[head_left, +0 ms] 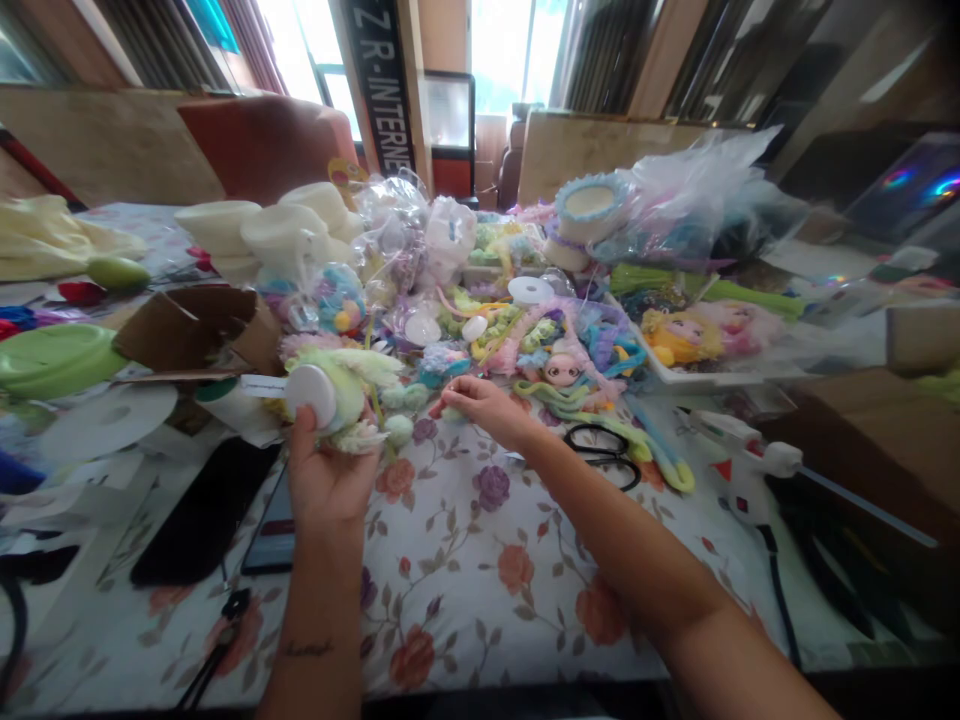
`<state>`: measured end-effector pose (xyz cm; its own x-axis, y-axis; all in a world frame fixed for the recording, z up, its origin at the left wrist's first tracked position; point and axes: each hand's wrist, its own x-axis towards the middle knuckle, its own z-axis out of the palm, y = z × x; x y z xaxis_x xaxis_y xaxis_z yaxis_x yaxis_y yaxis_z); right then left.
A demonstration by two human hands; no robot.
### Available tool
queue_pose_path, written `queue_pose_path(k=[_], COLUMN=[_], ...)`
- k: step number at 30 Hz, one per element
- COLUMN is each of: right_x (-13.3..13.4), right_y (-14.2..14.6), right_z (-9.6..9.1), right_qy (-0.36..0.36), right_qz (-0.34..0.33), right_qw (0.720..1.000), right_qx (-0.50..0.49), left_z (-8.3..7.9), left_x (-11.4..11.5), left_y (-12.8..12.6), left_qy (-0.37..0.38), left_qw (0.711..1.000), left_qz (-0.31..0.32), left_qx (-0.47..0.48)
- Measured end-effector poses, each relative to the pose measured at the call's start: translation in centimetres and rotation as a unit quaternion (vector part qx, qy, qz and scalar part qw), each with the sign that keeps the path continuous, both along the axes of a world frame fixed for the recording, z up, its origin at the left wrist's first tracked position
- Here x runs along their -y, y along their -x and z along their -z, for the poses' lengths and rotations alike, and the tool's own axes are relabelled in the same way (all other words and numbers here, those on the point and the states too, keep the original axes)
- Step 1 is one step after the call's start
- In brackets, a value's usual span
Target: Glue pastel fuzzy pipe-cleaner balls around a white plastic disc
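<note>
My left hand point(330, 480) is closed around a fluffy pastel yellow-green plush piece point(349, 385) with a round white disc point(310, 397) facing me, my thumb resting on the disc's edge. To its right, my right hand point(480, 402) pinches at the near side of the craft pile. Whatever lies between those fingertips is too small and blurred to name; a reddish spot shows there. Pale green pompoms point(398, 430) sit between the two hands. Just beyond my right hand lie a doll face point(562, 368) and strands of pastel chenille stems point(570, 400).
Black-handled scissors point(600, 440) lie right of my right forearm, with a white glue gun point(739, 450) farther right. A black phone point(202, 515) and a cardboard box point(199, 330) are on the left. A white tray point(697, 380) holds dolls. Plastic-wrapped items crowd the back.
</note>
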<state>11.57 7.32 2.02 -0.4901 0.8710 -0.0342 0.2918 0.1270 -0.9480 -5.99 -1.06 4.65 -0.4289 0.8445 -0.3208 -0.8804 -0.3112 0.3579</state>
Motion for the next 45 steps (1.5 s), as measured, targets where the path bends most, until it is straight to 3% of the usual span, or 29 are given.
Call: queue_pose_path(k=[6, 12, 17, 20, 21, 22, 24, 27, 29, 31, 33, 41, 45], right_x=[-2.1, -1.5, 0.7, 3.0, 3.9, 4.7, 6.2, 7.3, 7.2, 6.6, 5.6, -0.5, -0.9], right_y=[4.8, 5.7, 0.8, -4.8, -6.7, -8.5, -11.4, -13.9, -14.3, -14.0, -13.6, -14.0, -14.3], right_z=[0.5, 0.7, -1.1, -1.7, -1.5, -1.1, 0.2, 2.6, 3.6, 4.0, 4.0, 3.8, 3.3], right_qy=[-0.063, -0.129, -0.108, 0.04, 0.051, 0.021, -0.122, -0.33, -0.394, -0.413, -0.412, -0.4, -0.4], right_qz=[0.04, 0.011, 0.022, -0.001, 0.009, 0.04, 0.128, 0.165, 0.15, 0.142, 0.143, 0.148, 0.183], right_qw=[0.991, 0.972, 0.976, 0.996, 0.997, 0.998, 0.977, 0.891, 0.845, 0.821, 0.816, 0.839, 0.842], right_qx=[0.114, 0.195, 0.187, 0.083, 0.055, 0.051, 0.117, 0.264, 0.33, 0.368, 0.381, 0.338, 0.312], left_z=[-0.1, 0.2, 0.1, -0.2, -0.3, -0.5, -0.8, -0.9, -0.8, -0.6, -0.3, 0.6, 0.8], left_x=[-0.1, -0.2, 0.2, 0.4, 0.4, 0.4, 0.4, 0.2, 0.1, 0.0, 0.0, -0.1, 0.0], left_y=[-0.2, -0.2, -0.4, -1.2, -1.5, -1.9, -2.7, -3.6, -3.9, -4.0, -4.0, -4.6, -5.3], left_qy=[-0.016, -0.031, -0.03, 0.01, 0.031, 0.051, 0.081, 0.086, 0.084, 0.086, 0.092, 0.077, 0.051], left_qw=[1.0, 0.999, 1.0, 0.999, 0.997, 0.995, 0.992, 0.991, 0.989, 0.988, 0.987, 0.987, 0.987], left_qz=[-0.006, -0.001, 0.01, 0.05, 0.068, 0.082, 0.097, 0.103, 0.116, 0.118, 0.115, 0.128, 0.137], left_qx=[0.003, 0.014, -0.002, -0.014, -0.015, -0.016, -0.017, -0.026, -0.036, -0.048, -0.057, -0.064, -0.066])
